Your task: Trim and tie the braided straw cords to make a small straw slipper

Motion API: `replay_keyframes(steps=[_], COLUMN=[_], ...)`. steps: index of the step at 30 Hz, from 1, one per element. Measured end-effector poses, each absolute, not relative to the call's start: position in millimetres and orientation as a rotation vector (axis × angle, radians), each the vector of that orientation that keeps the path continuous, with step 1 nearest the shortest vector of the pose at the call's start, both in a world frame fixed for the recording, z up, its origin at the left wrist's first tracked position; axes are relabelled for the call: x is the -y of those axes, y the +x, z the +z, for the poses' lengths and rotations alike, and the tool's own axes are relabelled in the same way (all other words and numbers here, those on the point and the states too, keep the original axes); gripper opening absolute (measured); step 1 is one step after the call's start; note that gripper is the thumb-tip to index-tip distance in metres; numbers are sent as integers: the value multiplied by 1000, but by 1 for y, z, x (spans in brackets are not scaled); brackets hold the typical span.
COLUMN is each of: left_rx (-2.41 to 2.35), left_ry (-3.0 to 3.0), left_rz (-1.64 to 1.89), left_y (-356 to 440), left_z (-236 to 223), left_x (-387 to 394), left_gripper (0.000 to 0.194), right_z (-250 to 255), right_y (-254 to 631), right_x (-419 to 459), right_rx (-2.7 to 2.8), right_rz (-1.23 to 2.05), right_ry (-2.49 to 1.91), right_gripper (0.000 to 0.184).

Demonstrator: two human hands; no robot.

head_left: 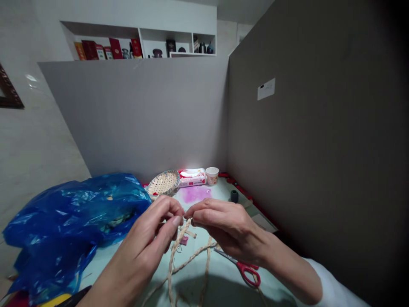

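A pale braided cord (171, 260) hangs from between my two hands and loops down over the table. My left hand (156, 234) pinches near the cord's upper end with thumb and fingers. Close against it, my right hand (220, 221) has its fingertips closed on the same end; the exact grip there is partly hidden. More lengths of the cord cross below on the tabletop. Red-handled scissors (247, 273) lie under my right wrist, blades pointing left. A small pink clip (183, 241) sits behind the cord.
A blue plastic bag (73, 217) bulges at the left. Toward the back stand a woven basket (163, 182), a tissue pack (192, 177) and a paper cup (212, 175). A dark thread spool (234, 196) is at right. Grey partitions (159, 115) enclose the table.
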State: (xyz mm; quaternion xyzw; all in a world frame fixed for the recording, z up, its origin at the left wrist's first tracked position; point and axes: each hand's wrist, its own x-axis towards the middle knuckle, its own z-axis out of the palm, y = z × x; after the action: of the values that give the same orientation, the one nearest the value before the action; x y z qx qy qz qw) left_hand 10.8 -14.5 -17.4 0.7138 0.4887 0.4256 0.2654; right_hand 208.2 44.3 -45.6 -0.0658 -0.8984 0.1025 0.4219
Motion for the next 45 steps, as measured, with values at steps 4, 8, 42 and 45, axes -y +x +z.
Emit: replay_keyframes(steps=[4, 8, 42, 45], left_rx=[-1130, -1092, -878, -908], left_ry=[1552, 1308, 903, 929], left_rz=[1299, 1410, 1446, 1415], left_y=[17, 24, 36, 33], left_z=[-22, -25, -33, -34], left_x=[13, 11, 11, 9], left_gripper=[20, 21, 14, 14], right_z=[-46, -51, -51, -48], right_y=[207, 204, 192, 193], right_x=[-43, -43, -31, -33], right_rx=[2242, 2234, 2052, 1975], right_rz=[254, 233, 183, 129], right_ry=[-192, -208, -355, -320], right_gripper=[23, 21, 18, 15])
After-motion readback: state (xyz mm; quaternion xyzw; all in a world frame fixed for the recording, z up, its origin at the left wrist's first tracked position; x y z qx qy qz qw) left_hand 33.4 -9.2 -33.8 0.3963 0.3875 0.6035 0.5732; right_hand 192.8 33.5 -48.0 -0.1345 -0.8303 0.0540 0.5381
